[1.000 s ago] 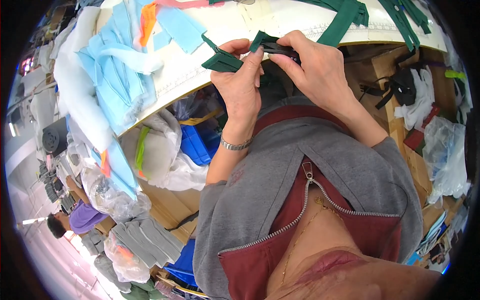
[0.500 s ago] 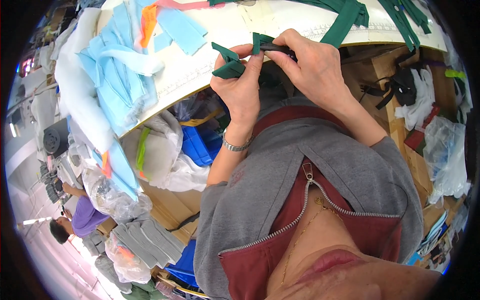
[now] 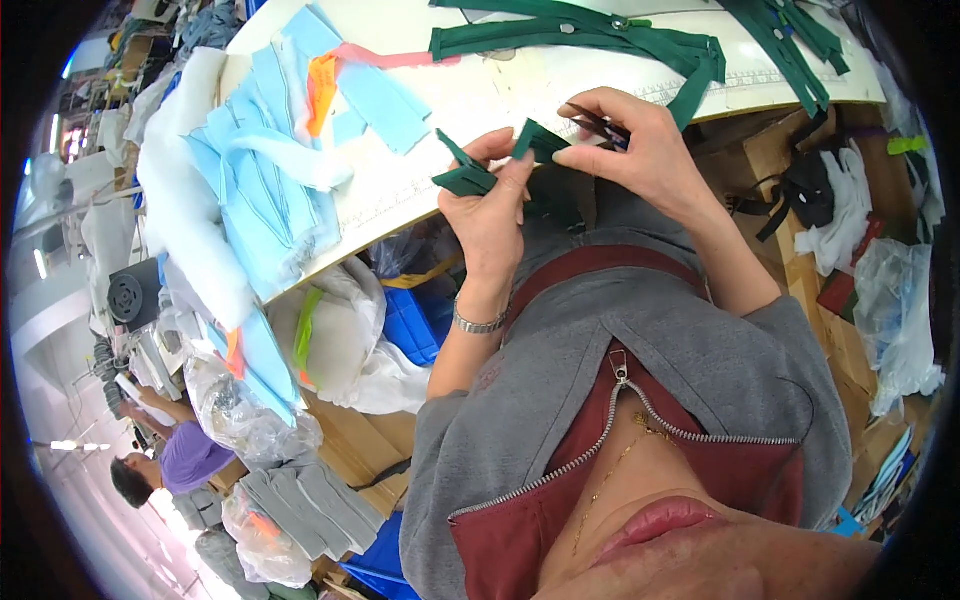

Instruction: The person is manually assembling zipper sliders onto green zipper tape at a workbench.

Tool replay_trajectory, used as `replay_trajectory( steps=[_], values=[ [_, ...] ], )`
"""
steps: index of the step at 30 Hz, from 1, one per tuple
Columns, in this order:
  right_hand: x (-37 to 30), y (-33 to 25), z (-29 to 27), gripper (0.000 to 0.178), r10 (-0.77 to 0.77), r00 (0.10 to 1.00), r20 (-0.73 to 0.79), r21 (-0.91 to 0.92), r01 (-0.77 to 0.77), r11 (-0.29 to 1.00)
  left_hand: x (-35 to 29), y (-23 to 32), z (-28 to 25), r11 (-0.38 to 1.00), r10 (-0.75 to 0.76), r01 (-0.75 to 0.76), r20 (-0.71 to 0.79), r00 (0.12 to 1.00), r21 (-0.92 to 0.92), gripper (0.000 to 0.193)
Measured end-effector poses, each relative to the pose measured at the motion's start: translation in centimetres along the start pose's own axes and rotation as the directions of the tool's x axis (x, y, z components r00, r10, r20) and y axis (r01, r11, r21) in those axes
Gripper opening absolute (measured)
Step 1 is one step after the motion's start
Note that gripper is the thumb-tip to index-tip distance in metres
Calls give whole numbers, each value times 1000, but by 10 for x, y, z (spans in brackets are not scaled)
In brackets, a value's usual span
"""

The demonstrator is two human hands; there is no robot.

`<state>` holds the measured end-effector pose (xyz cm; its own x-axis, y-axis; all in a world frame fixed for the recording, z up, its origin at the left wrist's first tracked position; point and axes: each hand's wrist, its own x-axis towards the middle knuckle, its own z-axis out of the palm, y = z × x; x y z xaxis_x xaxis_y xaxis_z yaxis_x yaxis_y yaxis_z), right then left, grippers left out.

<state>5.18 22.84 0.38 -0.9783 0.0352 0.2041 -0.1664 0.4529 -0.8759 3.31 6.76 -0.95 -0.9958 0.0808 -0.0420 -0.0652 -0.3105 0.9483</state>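
Over the table's near edge, my left hand (image 3: 487, 225) is closed on a folded dark green fabric strip (image 3: 466, 181). One end of it stands up between my two hands. My right hand (image 3: 650, 165) is closed round dark, pointed thread snips (image 3: 598, 122), whose two blades look slightly apart. The right thumb and the strip's raised end meet or nearly meet. Part of the green cloth hangs below the hands, partly hidden. More dark green strips (image 3: 560, 35) with small metal fittings lie on the table beyond my hands.
The white table (image 3: 395, 185) has a printed ruler along its near edge. Light blue fabric pieces (image 3: 265, 170), white wadding (image 3: 185, 180) and an orange strip (image 3: 320, 92) lie at left. Below are a blue bin (image 3: 412, 325) and cardboard (image 3: 355, 440). A person in purple (image 3: 195, 457) is far left.
My right hand has shifted slightly right, and the snips have come away from the green strip, with their blades now pointing up and left. My left hand still grips the strip, slightly lower.
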Motion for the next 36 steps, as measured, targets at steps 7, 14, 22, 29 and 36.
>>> replay_trajectory(
  steps=[7, 14, 22, 29, 36],
  values=[
    [3, -1, -2, 20, 8, 997, 76, -8, -7, 1000, 8, -9, -6, 718, 396, -504, 314, 863, 480, 21],
    [-3, 1, -6, 17, -95, 986, 135, -177, 118, 977, -2, 0, 0, 674, 243, -375, 288, 926, 637, 13],
    [-6, 9, -21, 16, -86, 946, 313, 271, -3, 963, -14, 4, 1, 868, -347, 445, 371, 861, -220, 12],
    [-19, -15, -21, 37, -171, 978, -116, -333, 124, 935, -7, 1, 3, 981, -117, 137, 139, 983, -139, 12],
    [-25, -27, -2, 20, -189, 980, -65, -313, 159, 936, -10, -2, 13, 998, 41, -44, 69, 997, 43, 9]
  ],
)
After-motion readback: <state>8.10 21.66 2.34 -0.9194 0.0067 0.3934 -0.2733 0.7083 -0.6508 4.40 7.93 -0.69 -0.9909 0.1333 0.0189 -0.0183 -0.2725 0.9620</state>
